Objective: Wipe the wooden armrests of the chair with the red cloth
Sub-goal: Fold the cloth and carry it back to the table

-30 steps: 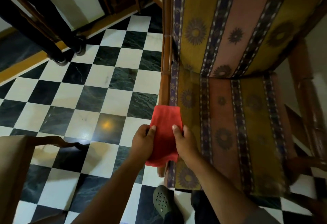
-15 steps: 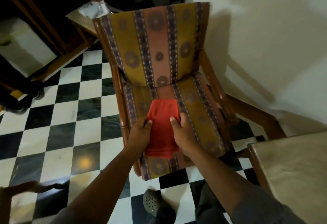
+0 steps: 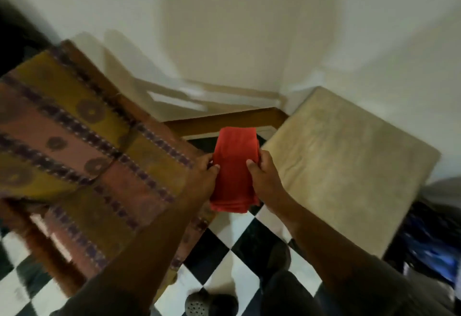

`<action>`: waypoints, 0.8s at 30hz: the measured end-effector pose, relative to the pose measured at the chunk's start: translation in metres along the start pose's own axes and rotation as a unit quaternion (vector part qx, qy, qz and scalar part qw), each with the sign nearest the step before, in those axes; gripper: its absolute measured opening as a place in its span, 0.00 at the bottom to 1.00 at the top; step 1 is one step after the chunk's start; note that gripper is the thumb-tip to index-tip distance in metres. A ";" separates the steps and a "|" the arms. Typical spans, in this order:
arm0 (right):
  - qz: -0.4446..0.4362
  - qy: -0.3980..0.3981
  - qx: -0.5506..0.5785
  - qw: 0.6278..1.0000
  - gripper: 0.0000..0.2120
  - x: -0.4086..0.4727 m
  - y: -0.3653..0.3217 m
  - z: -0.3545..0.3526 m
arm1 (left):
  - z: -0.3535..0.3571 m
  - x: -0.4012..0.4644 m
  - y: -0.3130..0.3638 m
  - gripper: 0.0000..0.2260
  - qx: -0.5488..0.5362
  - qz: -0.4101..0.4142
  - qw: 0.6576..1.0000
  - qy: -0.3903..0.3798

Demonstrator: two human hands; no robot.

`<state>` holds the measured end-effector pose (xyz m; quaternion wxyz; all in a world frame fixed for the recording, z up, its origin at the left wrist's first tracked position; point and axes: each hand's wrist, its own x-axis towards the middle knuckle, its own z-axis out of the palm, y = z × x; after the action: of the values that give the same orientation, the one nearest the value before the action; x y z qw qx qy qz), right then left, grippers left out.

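Observation:
A folded red cloth [image 3: 234, 168] hangs in the air between my two hands. My left hand [image 3: 203, 178] grips its left edge and my right hand [image 3: 262, 173] grips its right edge. The chair [image 3: 82, 156], with striped yellow and pink cushions, fills the left of the view, tilted and blurred. Its right wooden armrest [image 3: 139, 118] runs along the cushion's far edge, left of the cloth and mostly hidden by my left hand. The cloth is beside the chair's right side, above the floor.
A beige cushioned seat [image 3: 344, 166] stands to the right, close to my right hand. A white wall [image 3: 249, 29] is behind. A brown wooden skirting [image 3: 224, 121] runs below it. Black and white checkered floor [image 3: 244, 241] lies underneath, with my shoe [image 3: 197, 303] at the bottom.
The view has swung right, so the chair has slid to the left. The cloth, still held in both hands, has gone from over the seat to past the chair's right side.

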<state>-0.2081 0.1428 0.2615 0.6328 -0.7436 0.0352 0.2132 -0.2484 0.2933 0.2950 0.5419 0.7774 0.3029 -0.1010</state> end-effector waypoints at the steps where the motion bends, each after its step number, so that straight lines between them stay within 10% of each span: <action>1: 0.011 0.024 0.017 1.000 0.12 0.007 0.008 -0.036 | 0.033 0.011 0.016 0.15 0.017 0.012 0.999 -0.028; 14: 0.151 0.230 0.088 0.957 0.18 0.056 0.155 -0.221 | 0.295 0.120 0.033 0.15 0.150 0.038 0.949 -0.274; 24: 0.192 0.320 0.031 0.927 0.20 0.148 0.286 -0.265 | 0.423 0.225 -0.038 0.14 0.161 0.043 0.939 -0.302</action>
<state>-0.0940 -0.1342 -0.0278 0.5574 -0.7314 0.3847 0.0802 -0.0187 0.0014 -0.0099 0.4797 0.7994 0.0712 -0.3547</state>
